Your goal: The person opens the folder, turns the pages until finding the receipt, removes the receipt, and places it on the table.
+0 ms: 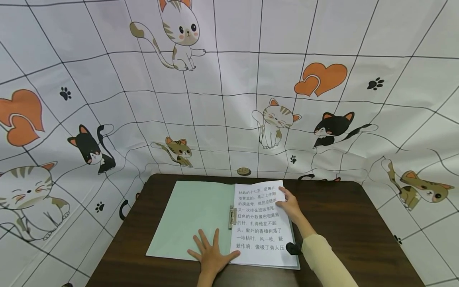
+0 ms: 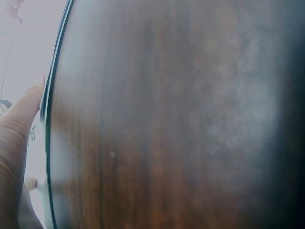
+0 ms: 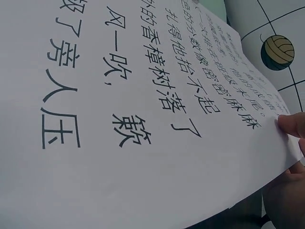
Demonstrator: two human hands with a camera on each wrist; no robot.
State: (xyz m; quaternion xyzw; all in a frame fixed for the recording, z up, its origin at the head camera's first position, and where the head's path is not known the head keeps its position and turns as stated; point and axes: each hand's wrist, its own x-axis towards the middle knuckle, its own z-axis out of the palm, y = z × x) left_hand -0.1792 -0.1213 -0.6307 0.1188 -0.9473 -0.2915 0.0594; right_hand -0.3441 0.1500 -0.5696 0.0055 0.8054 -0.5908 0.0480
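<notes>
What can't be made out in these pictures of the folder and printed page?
Head view: anything beneath the printed page, which covers it.
Head view: fine details of the clip, too small.
Left wrist view: much of the left hand, cut off by the left edge.
Right wrist view: part of the right hand, cut off by the right edge.

Sides OK; far + near tight

Bare wood on the table point(image 1: 333, 203) runs btwn the folder point(image 1: 191, 217) & table's L edge: a hand fits thru. Wider strip toward R edge also passable, but the sleeve point(image 1: 326, 257) slants across it from nr edge. Far edge: tight, folder almost reaches it, w/ printed cloth point(image 1: 233, 79) rising just behind. Nr side: L hand point(image 1: 211, 255), splayed, blocks the folder's middle. R hand point(image 1: 289, 205) pinches the sheet point(image 1: 258, 223) at its R edge, obstructing there. Clip point(image 1: 232, 217) obstructs mid-spine.
</notes>
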